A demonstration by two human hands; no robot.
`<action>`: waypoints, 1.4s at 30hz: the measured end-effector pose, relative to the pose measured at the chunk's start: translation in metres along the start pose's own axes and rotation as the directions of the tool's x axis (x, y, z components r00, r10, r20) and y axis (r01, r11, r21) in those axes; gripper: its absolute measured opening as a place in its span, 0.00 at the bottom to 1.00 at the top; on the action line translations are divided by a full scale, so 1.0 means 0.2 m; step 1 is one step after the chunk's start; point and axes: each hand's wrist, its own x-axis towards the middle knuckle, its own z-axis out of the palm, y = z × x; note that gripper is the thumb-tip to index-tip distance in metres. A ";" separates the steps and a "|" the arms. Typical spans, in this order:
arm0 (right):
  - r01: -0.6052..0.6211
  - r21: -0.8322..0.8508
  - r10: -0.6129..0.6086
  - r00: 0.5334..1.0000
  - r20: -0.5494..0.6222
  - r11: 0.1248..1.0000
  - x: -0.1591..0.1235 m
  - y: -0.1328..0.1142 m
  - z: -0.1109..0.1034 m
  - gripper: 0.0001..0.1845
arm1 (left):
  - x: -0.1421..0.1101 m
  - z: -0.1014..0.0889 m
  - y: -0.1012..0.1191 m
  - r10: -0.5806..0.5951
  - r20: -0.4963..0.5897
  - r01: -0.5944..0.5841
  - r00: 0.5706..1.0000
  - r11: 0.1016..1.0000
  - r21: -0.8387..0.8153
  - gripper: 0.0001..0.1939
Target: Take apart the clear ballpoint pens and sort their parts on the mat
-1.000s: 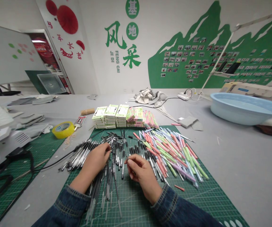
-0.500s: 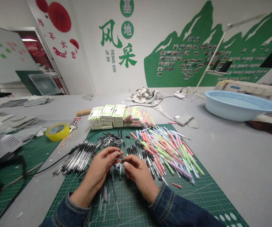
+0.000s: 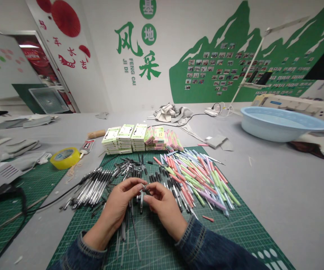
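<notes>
My left hand (image 3: 119,200) and my right hand (image 3: 166,206) meet over the green cutting mat (image 3: 207,243), fingertips pinched together. Between them is a small dark pen part (image 3: 146,191); fingers cover most of it, and its exact kind is unclear. Thin pen refills (image 3: 135,234) lie below my left hand. To the left are clear pen barrels (image 3: 93,189) with black ends, in a row. Black pen caps (image 3: 158,176) lie just beyond my right hand, beside a spread heap of pastel pens (image 3: 198,174) in coral, green, blue and purple.
Stacked small boxes (image 3: 125,137) stand at the mat's far edge. Yellow tape (image 3: 65,158) and a glue tube (image 3: 87,146) lie on the left. A blue basin (image 3: 280,125) sits at the right, cloth scraps (image 3: 173,113) at the back. A black cable (image 3: 60,197) crosses the left side.
The fingertips of both hands have drawn closer around the small part, and more of its dark piece shows by my right fingers. The whole view has shifted slightly.
</notes>
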 end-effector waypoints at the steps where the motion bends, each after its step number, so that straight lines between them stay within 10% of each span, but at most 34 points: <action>1: 0.007 0.003 -0.007 1.000 -0.020 1.000 0.00 0.00 0.00 0.13 | 0.00 0.00 0.00 -0.002 0.008 0.002 1.000 1.000 0.017 0.09; 42: -0.152 0.245 0.125 0.985 0.123 0.957 -0.01 -0.02 0.01 0.15 | -0.02 0.00 -0.01 -0.032 0.073 0.041 0.997 0.991 -0.130 0.08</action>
